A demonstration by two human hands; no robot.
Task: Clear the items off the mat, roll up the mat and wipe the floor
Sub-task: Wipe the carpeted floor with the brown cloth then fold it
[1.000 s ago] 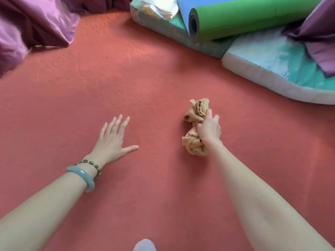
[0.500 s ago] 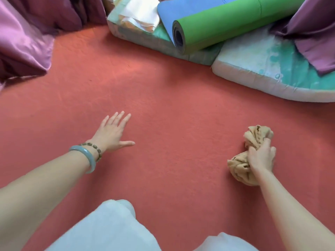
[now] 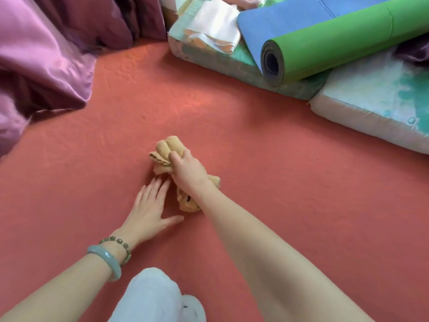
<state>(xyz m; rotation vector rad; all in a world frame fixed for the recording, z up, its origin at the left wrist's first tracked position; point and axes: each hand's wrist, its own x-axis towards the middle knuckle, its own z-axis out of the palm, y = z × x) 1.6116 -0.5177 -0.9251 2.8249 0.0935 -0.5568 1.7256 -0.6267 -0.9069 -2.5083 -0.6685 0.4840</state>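
I am gripping a crumpled tan cloth (image 3: 167,146) with my right hand (image 3: 189,171), fingers curled over its middle, and pressing it onto the red floor (image 3: 278,182). My left hand (image 3: 148,213) is lying flat on the floor with its fingers straight and slightly spread, holding nothing. Its fingertips are just beside the cloth, and I cannot tell whether they are touching it. I am judging the cloth to be light, soft and limp, prone to bunching rather than sliding flat, so a grip at its waist with downward pressure is suiting it best. Its long axis is running away from me, the far lobe leaning left and the near lobe showing under my wrist. The rolled green-and-blue mat (image 3: 336,49) is lying on cushions (image 3: 371,101) at far right, well apart from the cloth. Its spiral end is facing me and its axis is running off to the upper right.
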